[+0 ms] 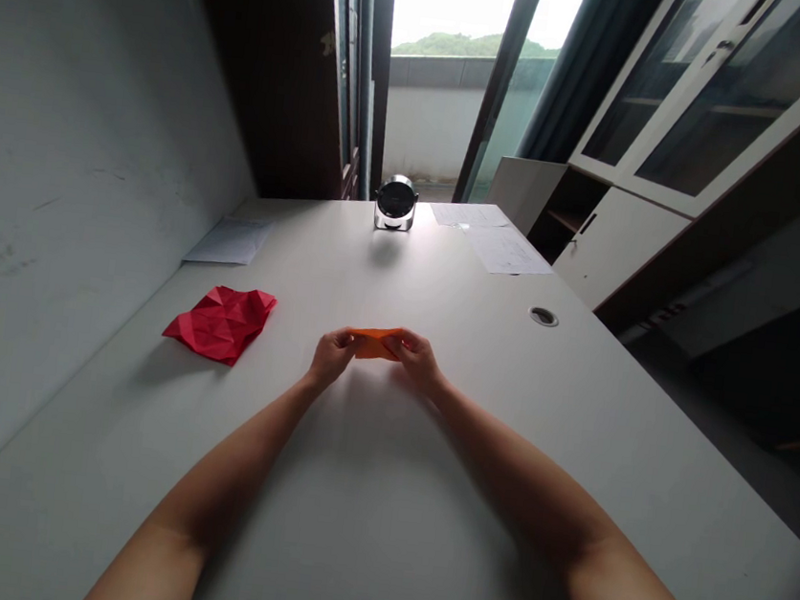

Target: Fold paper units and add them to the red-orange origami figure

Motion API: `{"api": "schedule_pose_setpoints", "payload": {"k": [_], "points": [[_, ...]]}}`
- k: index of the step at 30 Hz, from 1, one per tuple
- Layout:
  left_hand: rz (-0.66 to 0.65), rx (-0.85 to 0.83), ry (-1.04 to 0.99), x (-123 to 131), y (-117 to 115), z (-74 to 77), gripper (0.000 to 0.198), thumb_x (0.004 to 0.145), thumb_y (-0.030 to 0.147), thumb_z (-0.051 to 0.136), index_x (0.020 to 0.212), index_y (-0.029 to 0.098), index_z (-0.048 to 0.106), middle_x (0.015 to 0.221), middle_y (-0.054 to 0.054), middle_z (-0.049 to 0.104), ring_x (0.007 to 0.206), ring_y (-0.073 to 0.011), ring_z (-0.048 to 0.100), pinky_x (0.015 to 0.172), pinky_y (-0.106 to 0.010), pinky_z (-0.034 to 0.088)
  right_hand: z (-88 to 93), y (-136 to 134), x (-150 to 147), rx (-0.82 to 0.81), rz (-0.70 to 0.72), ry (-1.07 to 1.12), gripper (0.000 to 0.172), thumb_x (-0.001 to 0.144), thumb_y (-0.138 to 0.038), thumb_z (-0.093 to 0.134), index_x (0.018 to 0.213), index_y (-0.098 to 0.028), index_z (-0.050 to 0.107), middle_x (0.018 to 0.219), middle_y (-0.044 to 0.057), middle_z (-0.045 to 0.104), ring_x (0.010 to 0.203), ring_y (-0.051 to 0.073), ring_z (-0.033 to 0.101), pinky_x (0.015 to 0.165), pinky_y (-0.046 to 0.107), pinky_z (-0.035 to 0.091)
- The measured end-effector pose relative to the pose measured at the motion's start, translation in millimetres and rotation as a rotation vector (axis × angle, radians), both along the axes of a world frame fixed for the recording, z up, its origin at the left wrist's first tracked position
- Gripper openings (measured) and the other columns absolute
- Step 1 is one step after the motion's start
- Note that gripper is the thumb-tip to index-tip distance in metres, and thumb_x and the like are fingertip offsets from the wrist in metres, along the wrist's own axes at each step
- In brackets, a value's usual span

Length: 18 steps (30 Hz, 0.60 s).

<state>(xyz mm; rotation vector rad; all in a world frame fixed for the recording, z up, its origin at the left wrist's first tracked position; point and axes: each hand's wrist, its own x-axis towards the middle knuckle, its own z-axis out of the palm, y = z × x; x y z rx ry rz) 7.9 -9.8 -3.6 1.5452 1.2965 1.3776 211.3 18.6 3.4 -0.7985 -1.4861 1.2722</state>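
A small piece of folded orange paper (pixel 375 343) is held between both hands over the middle of the white table. My left hand (pixel 332 355) pinches its left end between thumb and fingers. At the right end, my right hand (pixel 420 360) grips the paper, and its fingers hide part of that end. A bit of red shows near the right thumb; I cannot tell whether it belongs to the paper. To the left lies a creased sheet of red paper (pixel 222 323), apart from both hands.
A small round fan-like device (pixel 395 201) stands at the table's (pixel 364 489) far edge. Printed sheets (pixel 505 251) lie at the far right, and pale papers (pixel 230 240) at the far left by the wall. A round cable hole (pixel 543 316) sits on the right.
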Motion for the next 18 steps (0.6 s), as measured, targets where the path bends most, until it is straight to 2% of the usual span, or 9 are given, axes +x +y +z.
{"api": "schedule_pose_setpoints", "payload": {"k": [3, 7, 11, 15, 18], "points": [[-0.021, 0.016, -0.008, 2.6, -2.5, 2.8, 0.023, 0.086, 0.038, 0.065, 0.090, 0.018, 0.075, 0.071, -0.001, 0.067, 0.066, -0.0144, 0.060, 0.064, -0.025, 0.046, 1.6, -1.5, 0.4, 0.001, 0.004, -0.007, 0.035, 0.083, -0.052, 0.069, 0.086, -0.017, 0.072, 0.079, 0.003, 0.069, 0.074, 0.017, 0.061, 0.070, 0.029, 0.048], [-0.067, 0.007, -0.055, 6.5, -4.2, 5.6, 0.019, 0.086, 0.035, 0.066, 0.090, 0.018, 0.073, 0.076, -0.003, 0.071, 0.074, -0.0164, 0.065, 0.074, -0.028, 0.051, 1.3, -1.0, 0.0, -0.008, 0.028, 0.013, 0.039, 0.082, -0.055, 0.069, 0.093, -0.018, 0.073, 0.089, 0.005, 0.072, 0.085, 0.022, 0.066, 0.082, 0.034, 0.052], [-0.137, -0.027, -0.188, 11.0, -6.1, 9.0, 0.026, 0.082, 0.037, 0.074, 0.097, 0.016, 0.070, 0.086, -0.007, 0.073, 0.084, -0.0198, 0.070, 0.083, -0.033, 0.052, -3.1, 2.0, -0.4, -0.020, 0.032, 0.021, 0.044, 0.082, -0.060, 0.067, 0.097, -0.019, 0.072, 0.094, 0.007, 0.072, 0.093, 0.024, 0.066, 0.087, 0.039, 0.053], [-0.170, -0.087, -0.231, 14.1, -9.8, 13.2, 0.034, 0.076, 0.041, 0.079, 0.098, 0.016, 0.071, 0.089, -0.007, 0.072, 0.083, -0.0199, 0.068, 0.079, -0.030, 0.050, -6.3, 5.1, 0.5, 0.046, -0.030, -0.084, 0.045, 0.087, -0.063, 0.058, 0.085, -0.019, 0.070, 0.096, 0.008, 0.066, 0.093, 0.023, 0.061, 0.086, 0.038, 0.053], [-0.165, -0.087, -0.207, 14.3, -10.7, 13.3, 0.032, 0.077, 0.042, 0.078, 0.094, 0.016, 0.071, 0.088, -0.005, 0.071, 0.082, -0.0185, 0.065, 0.076, -0.028, 0.049, -6.2, 5.6, 0.4, 0.081, -0.058, -0.100, 0.043, 0.088, -0.060, 0.058, 0.079, -0.019, 0.066, 0.105, 0.010, 0.062, 0.088, 0.020, 0.060, 0.080, 0.034, 0.053]]}}
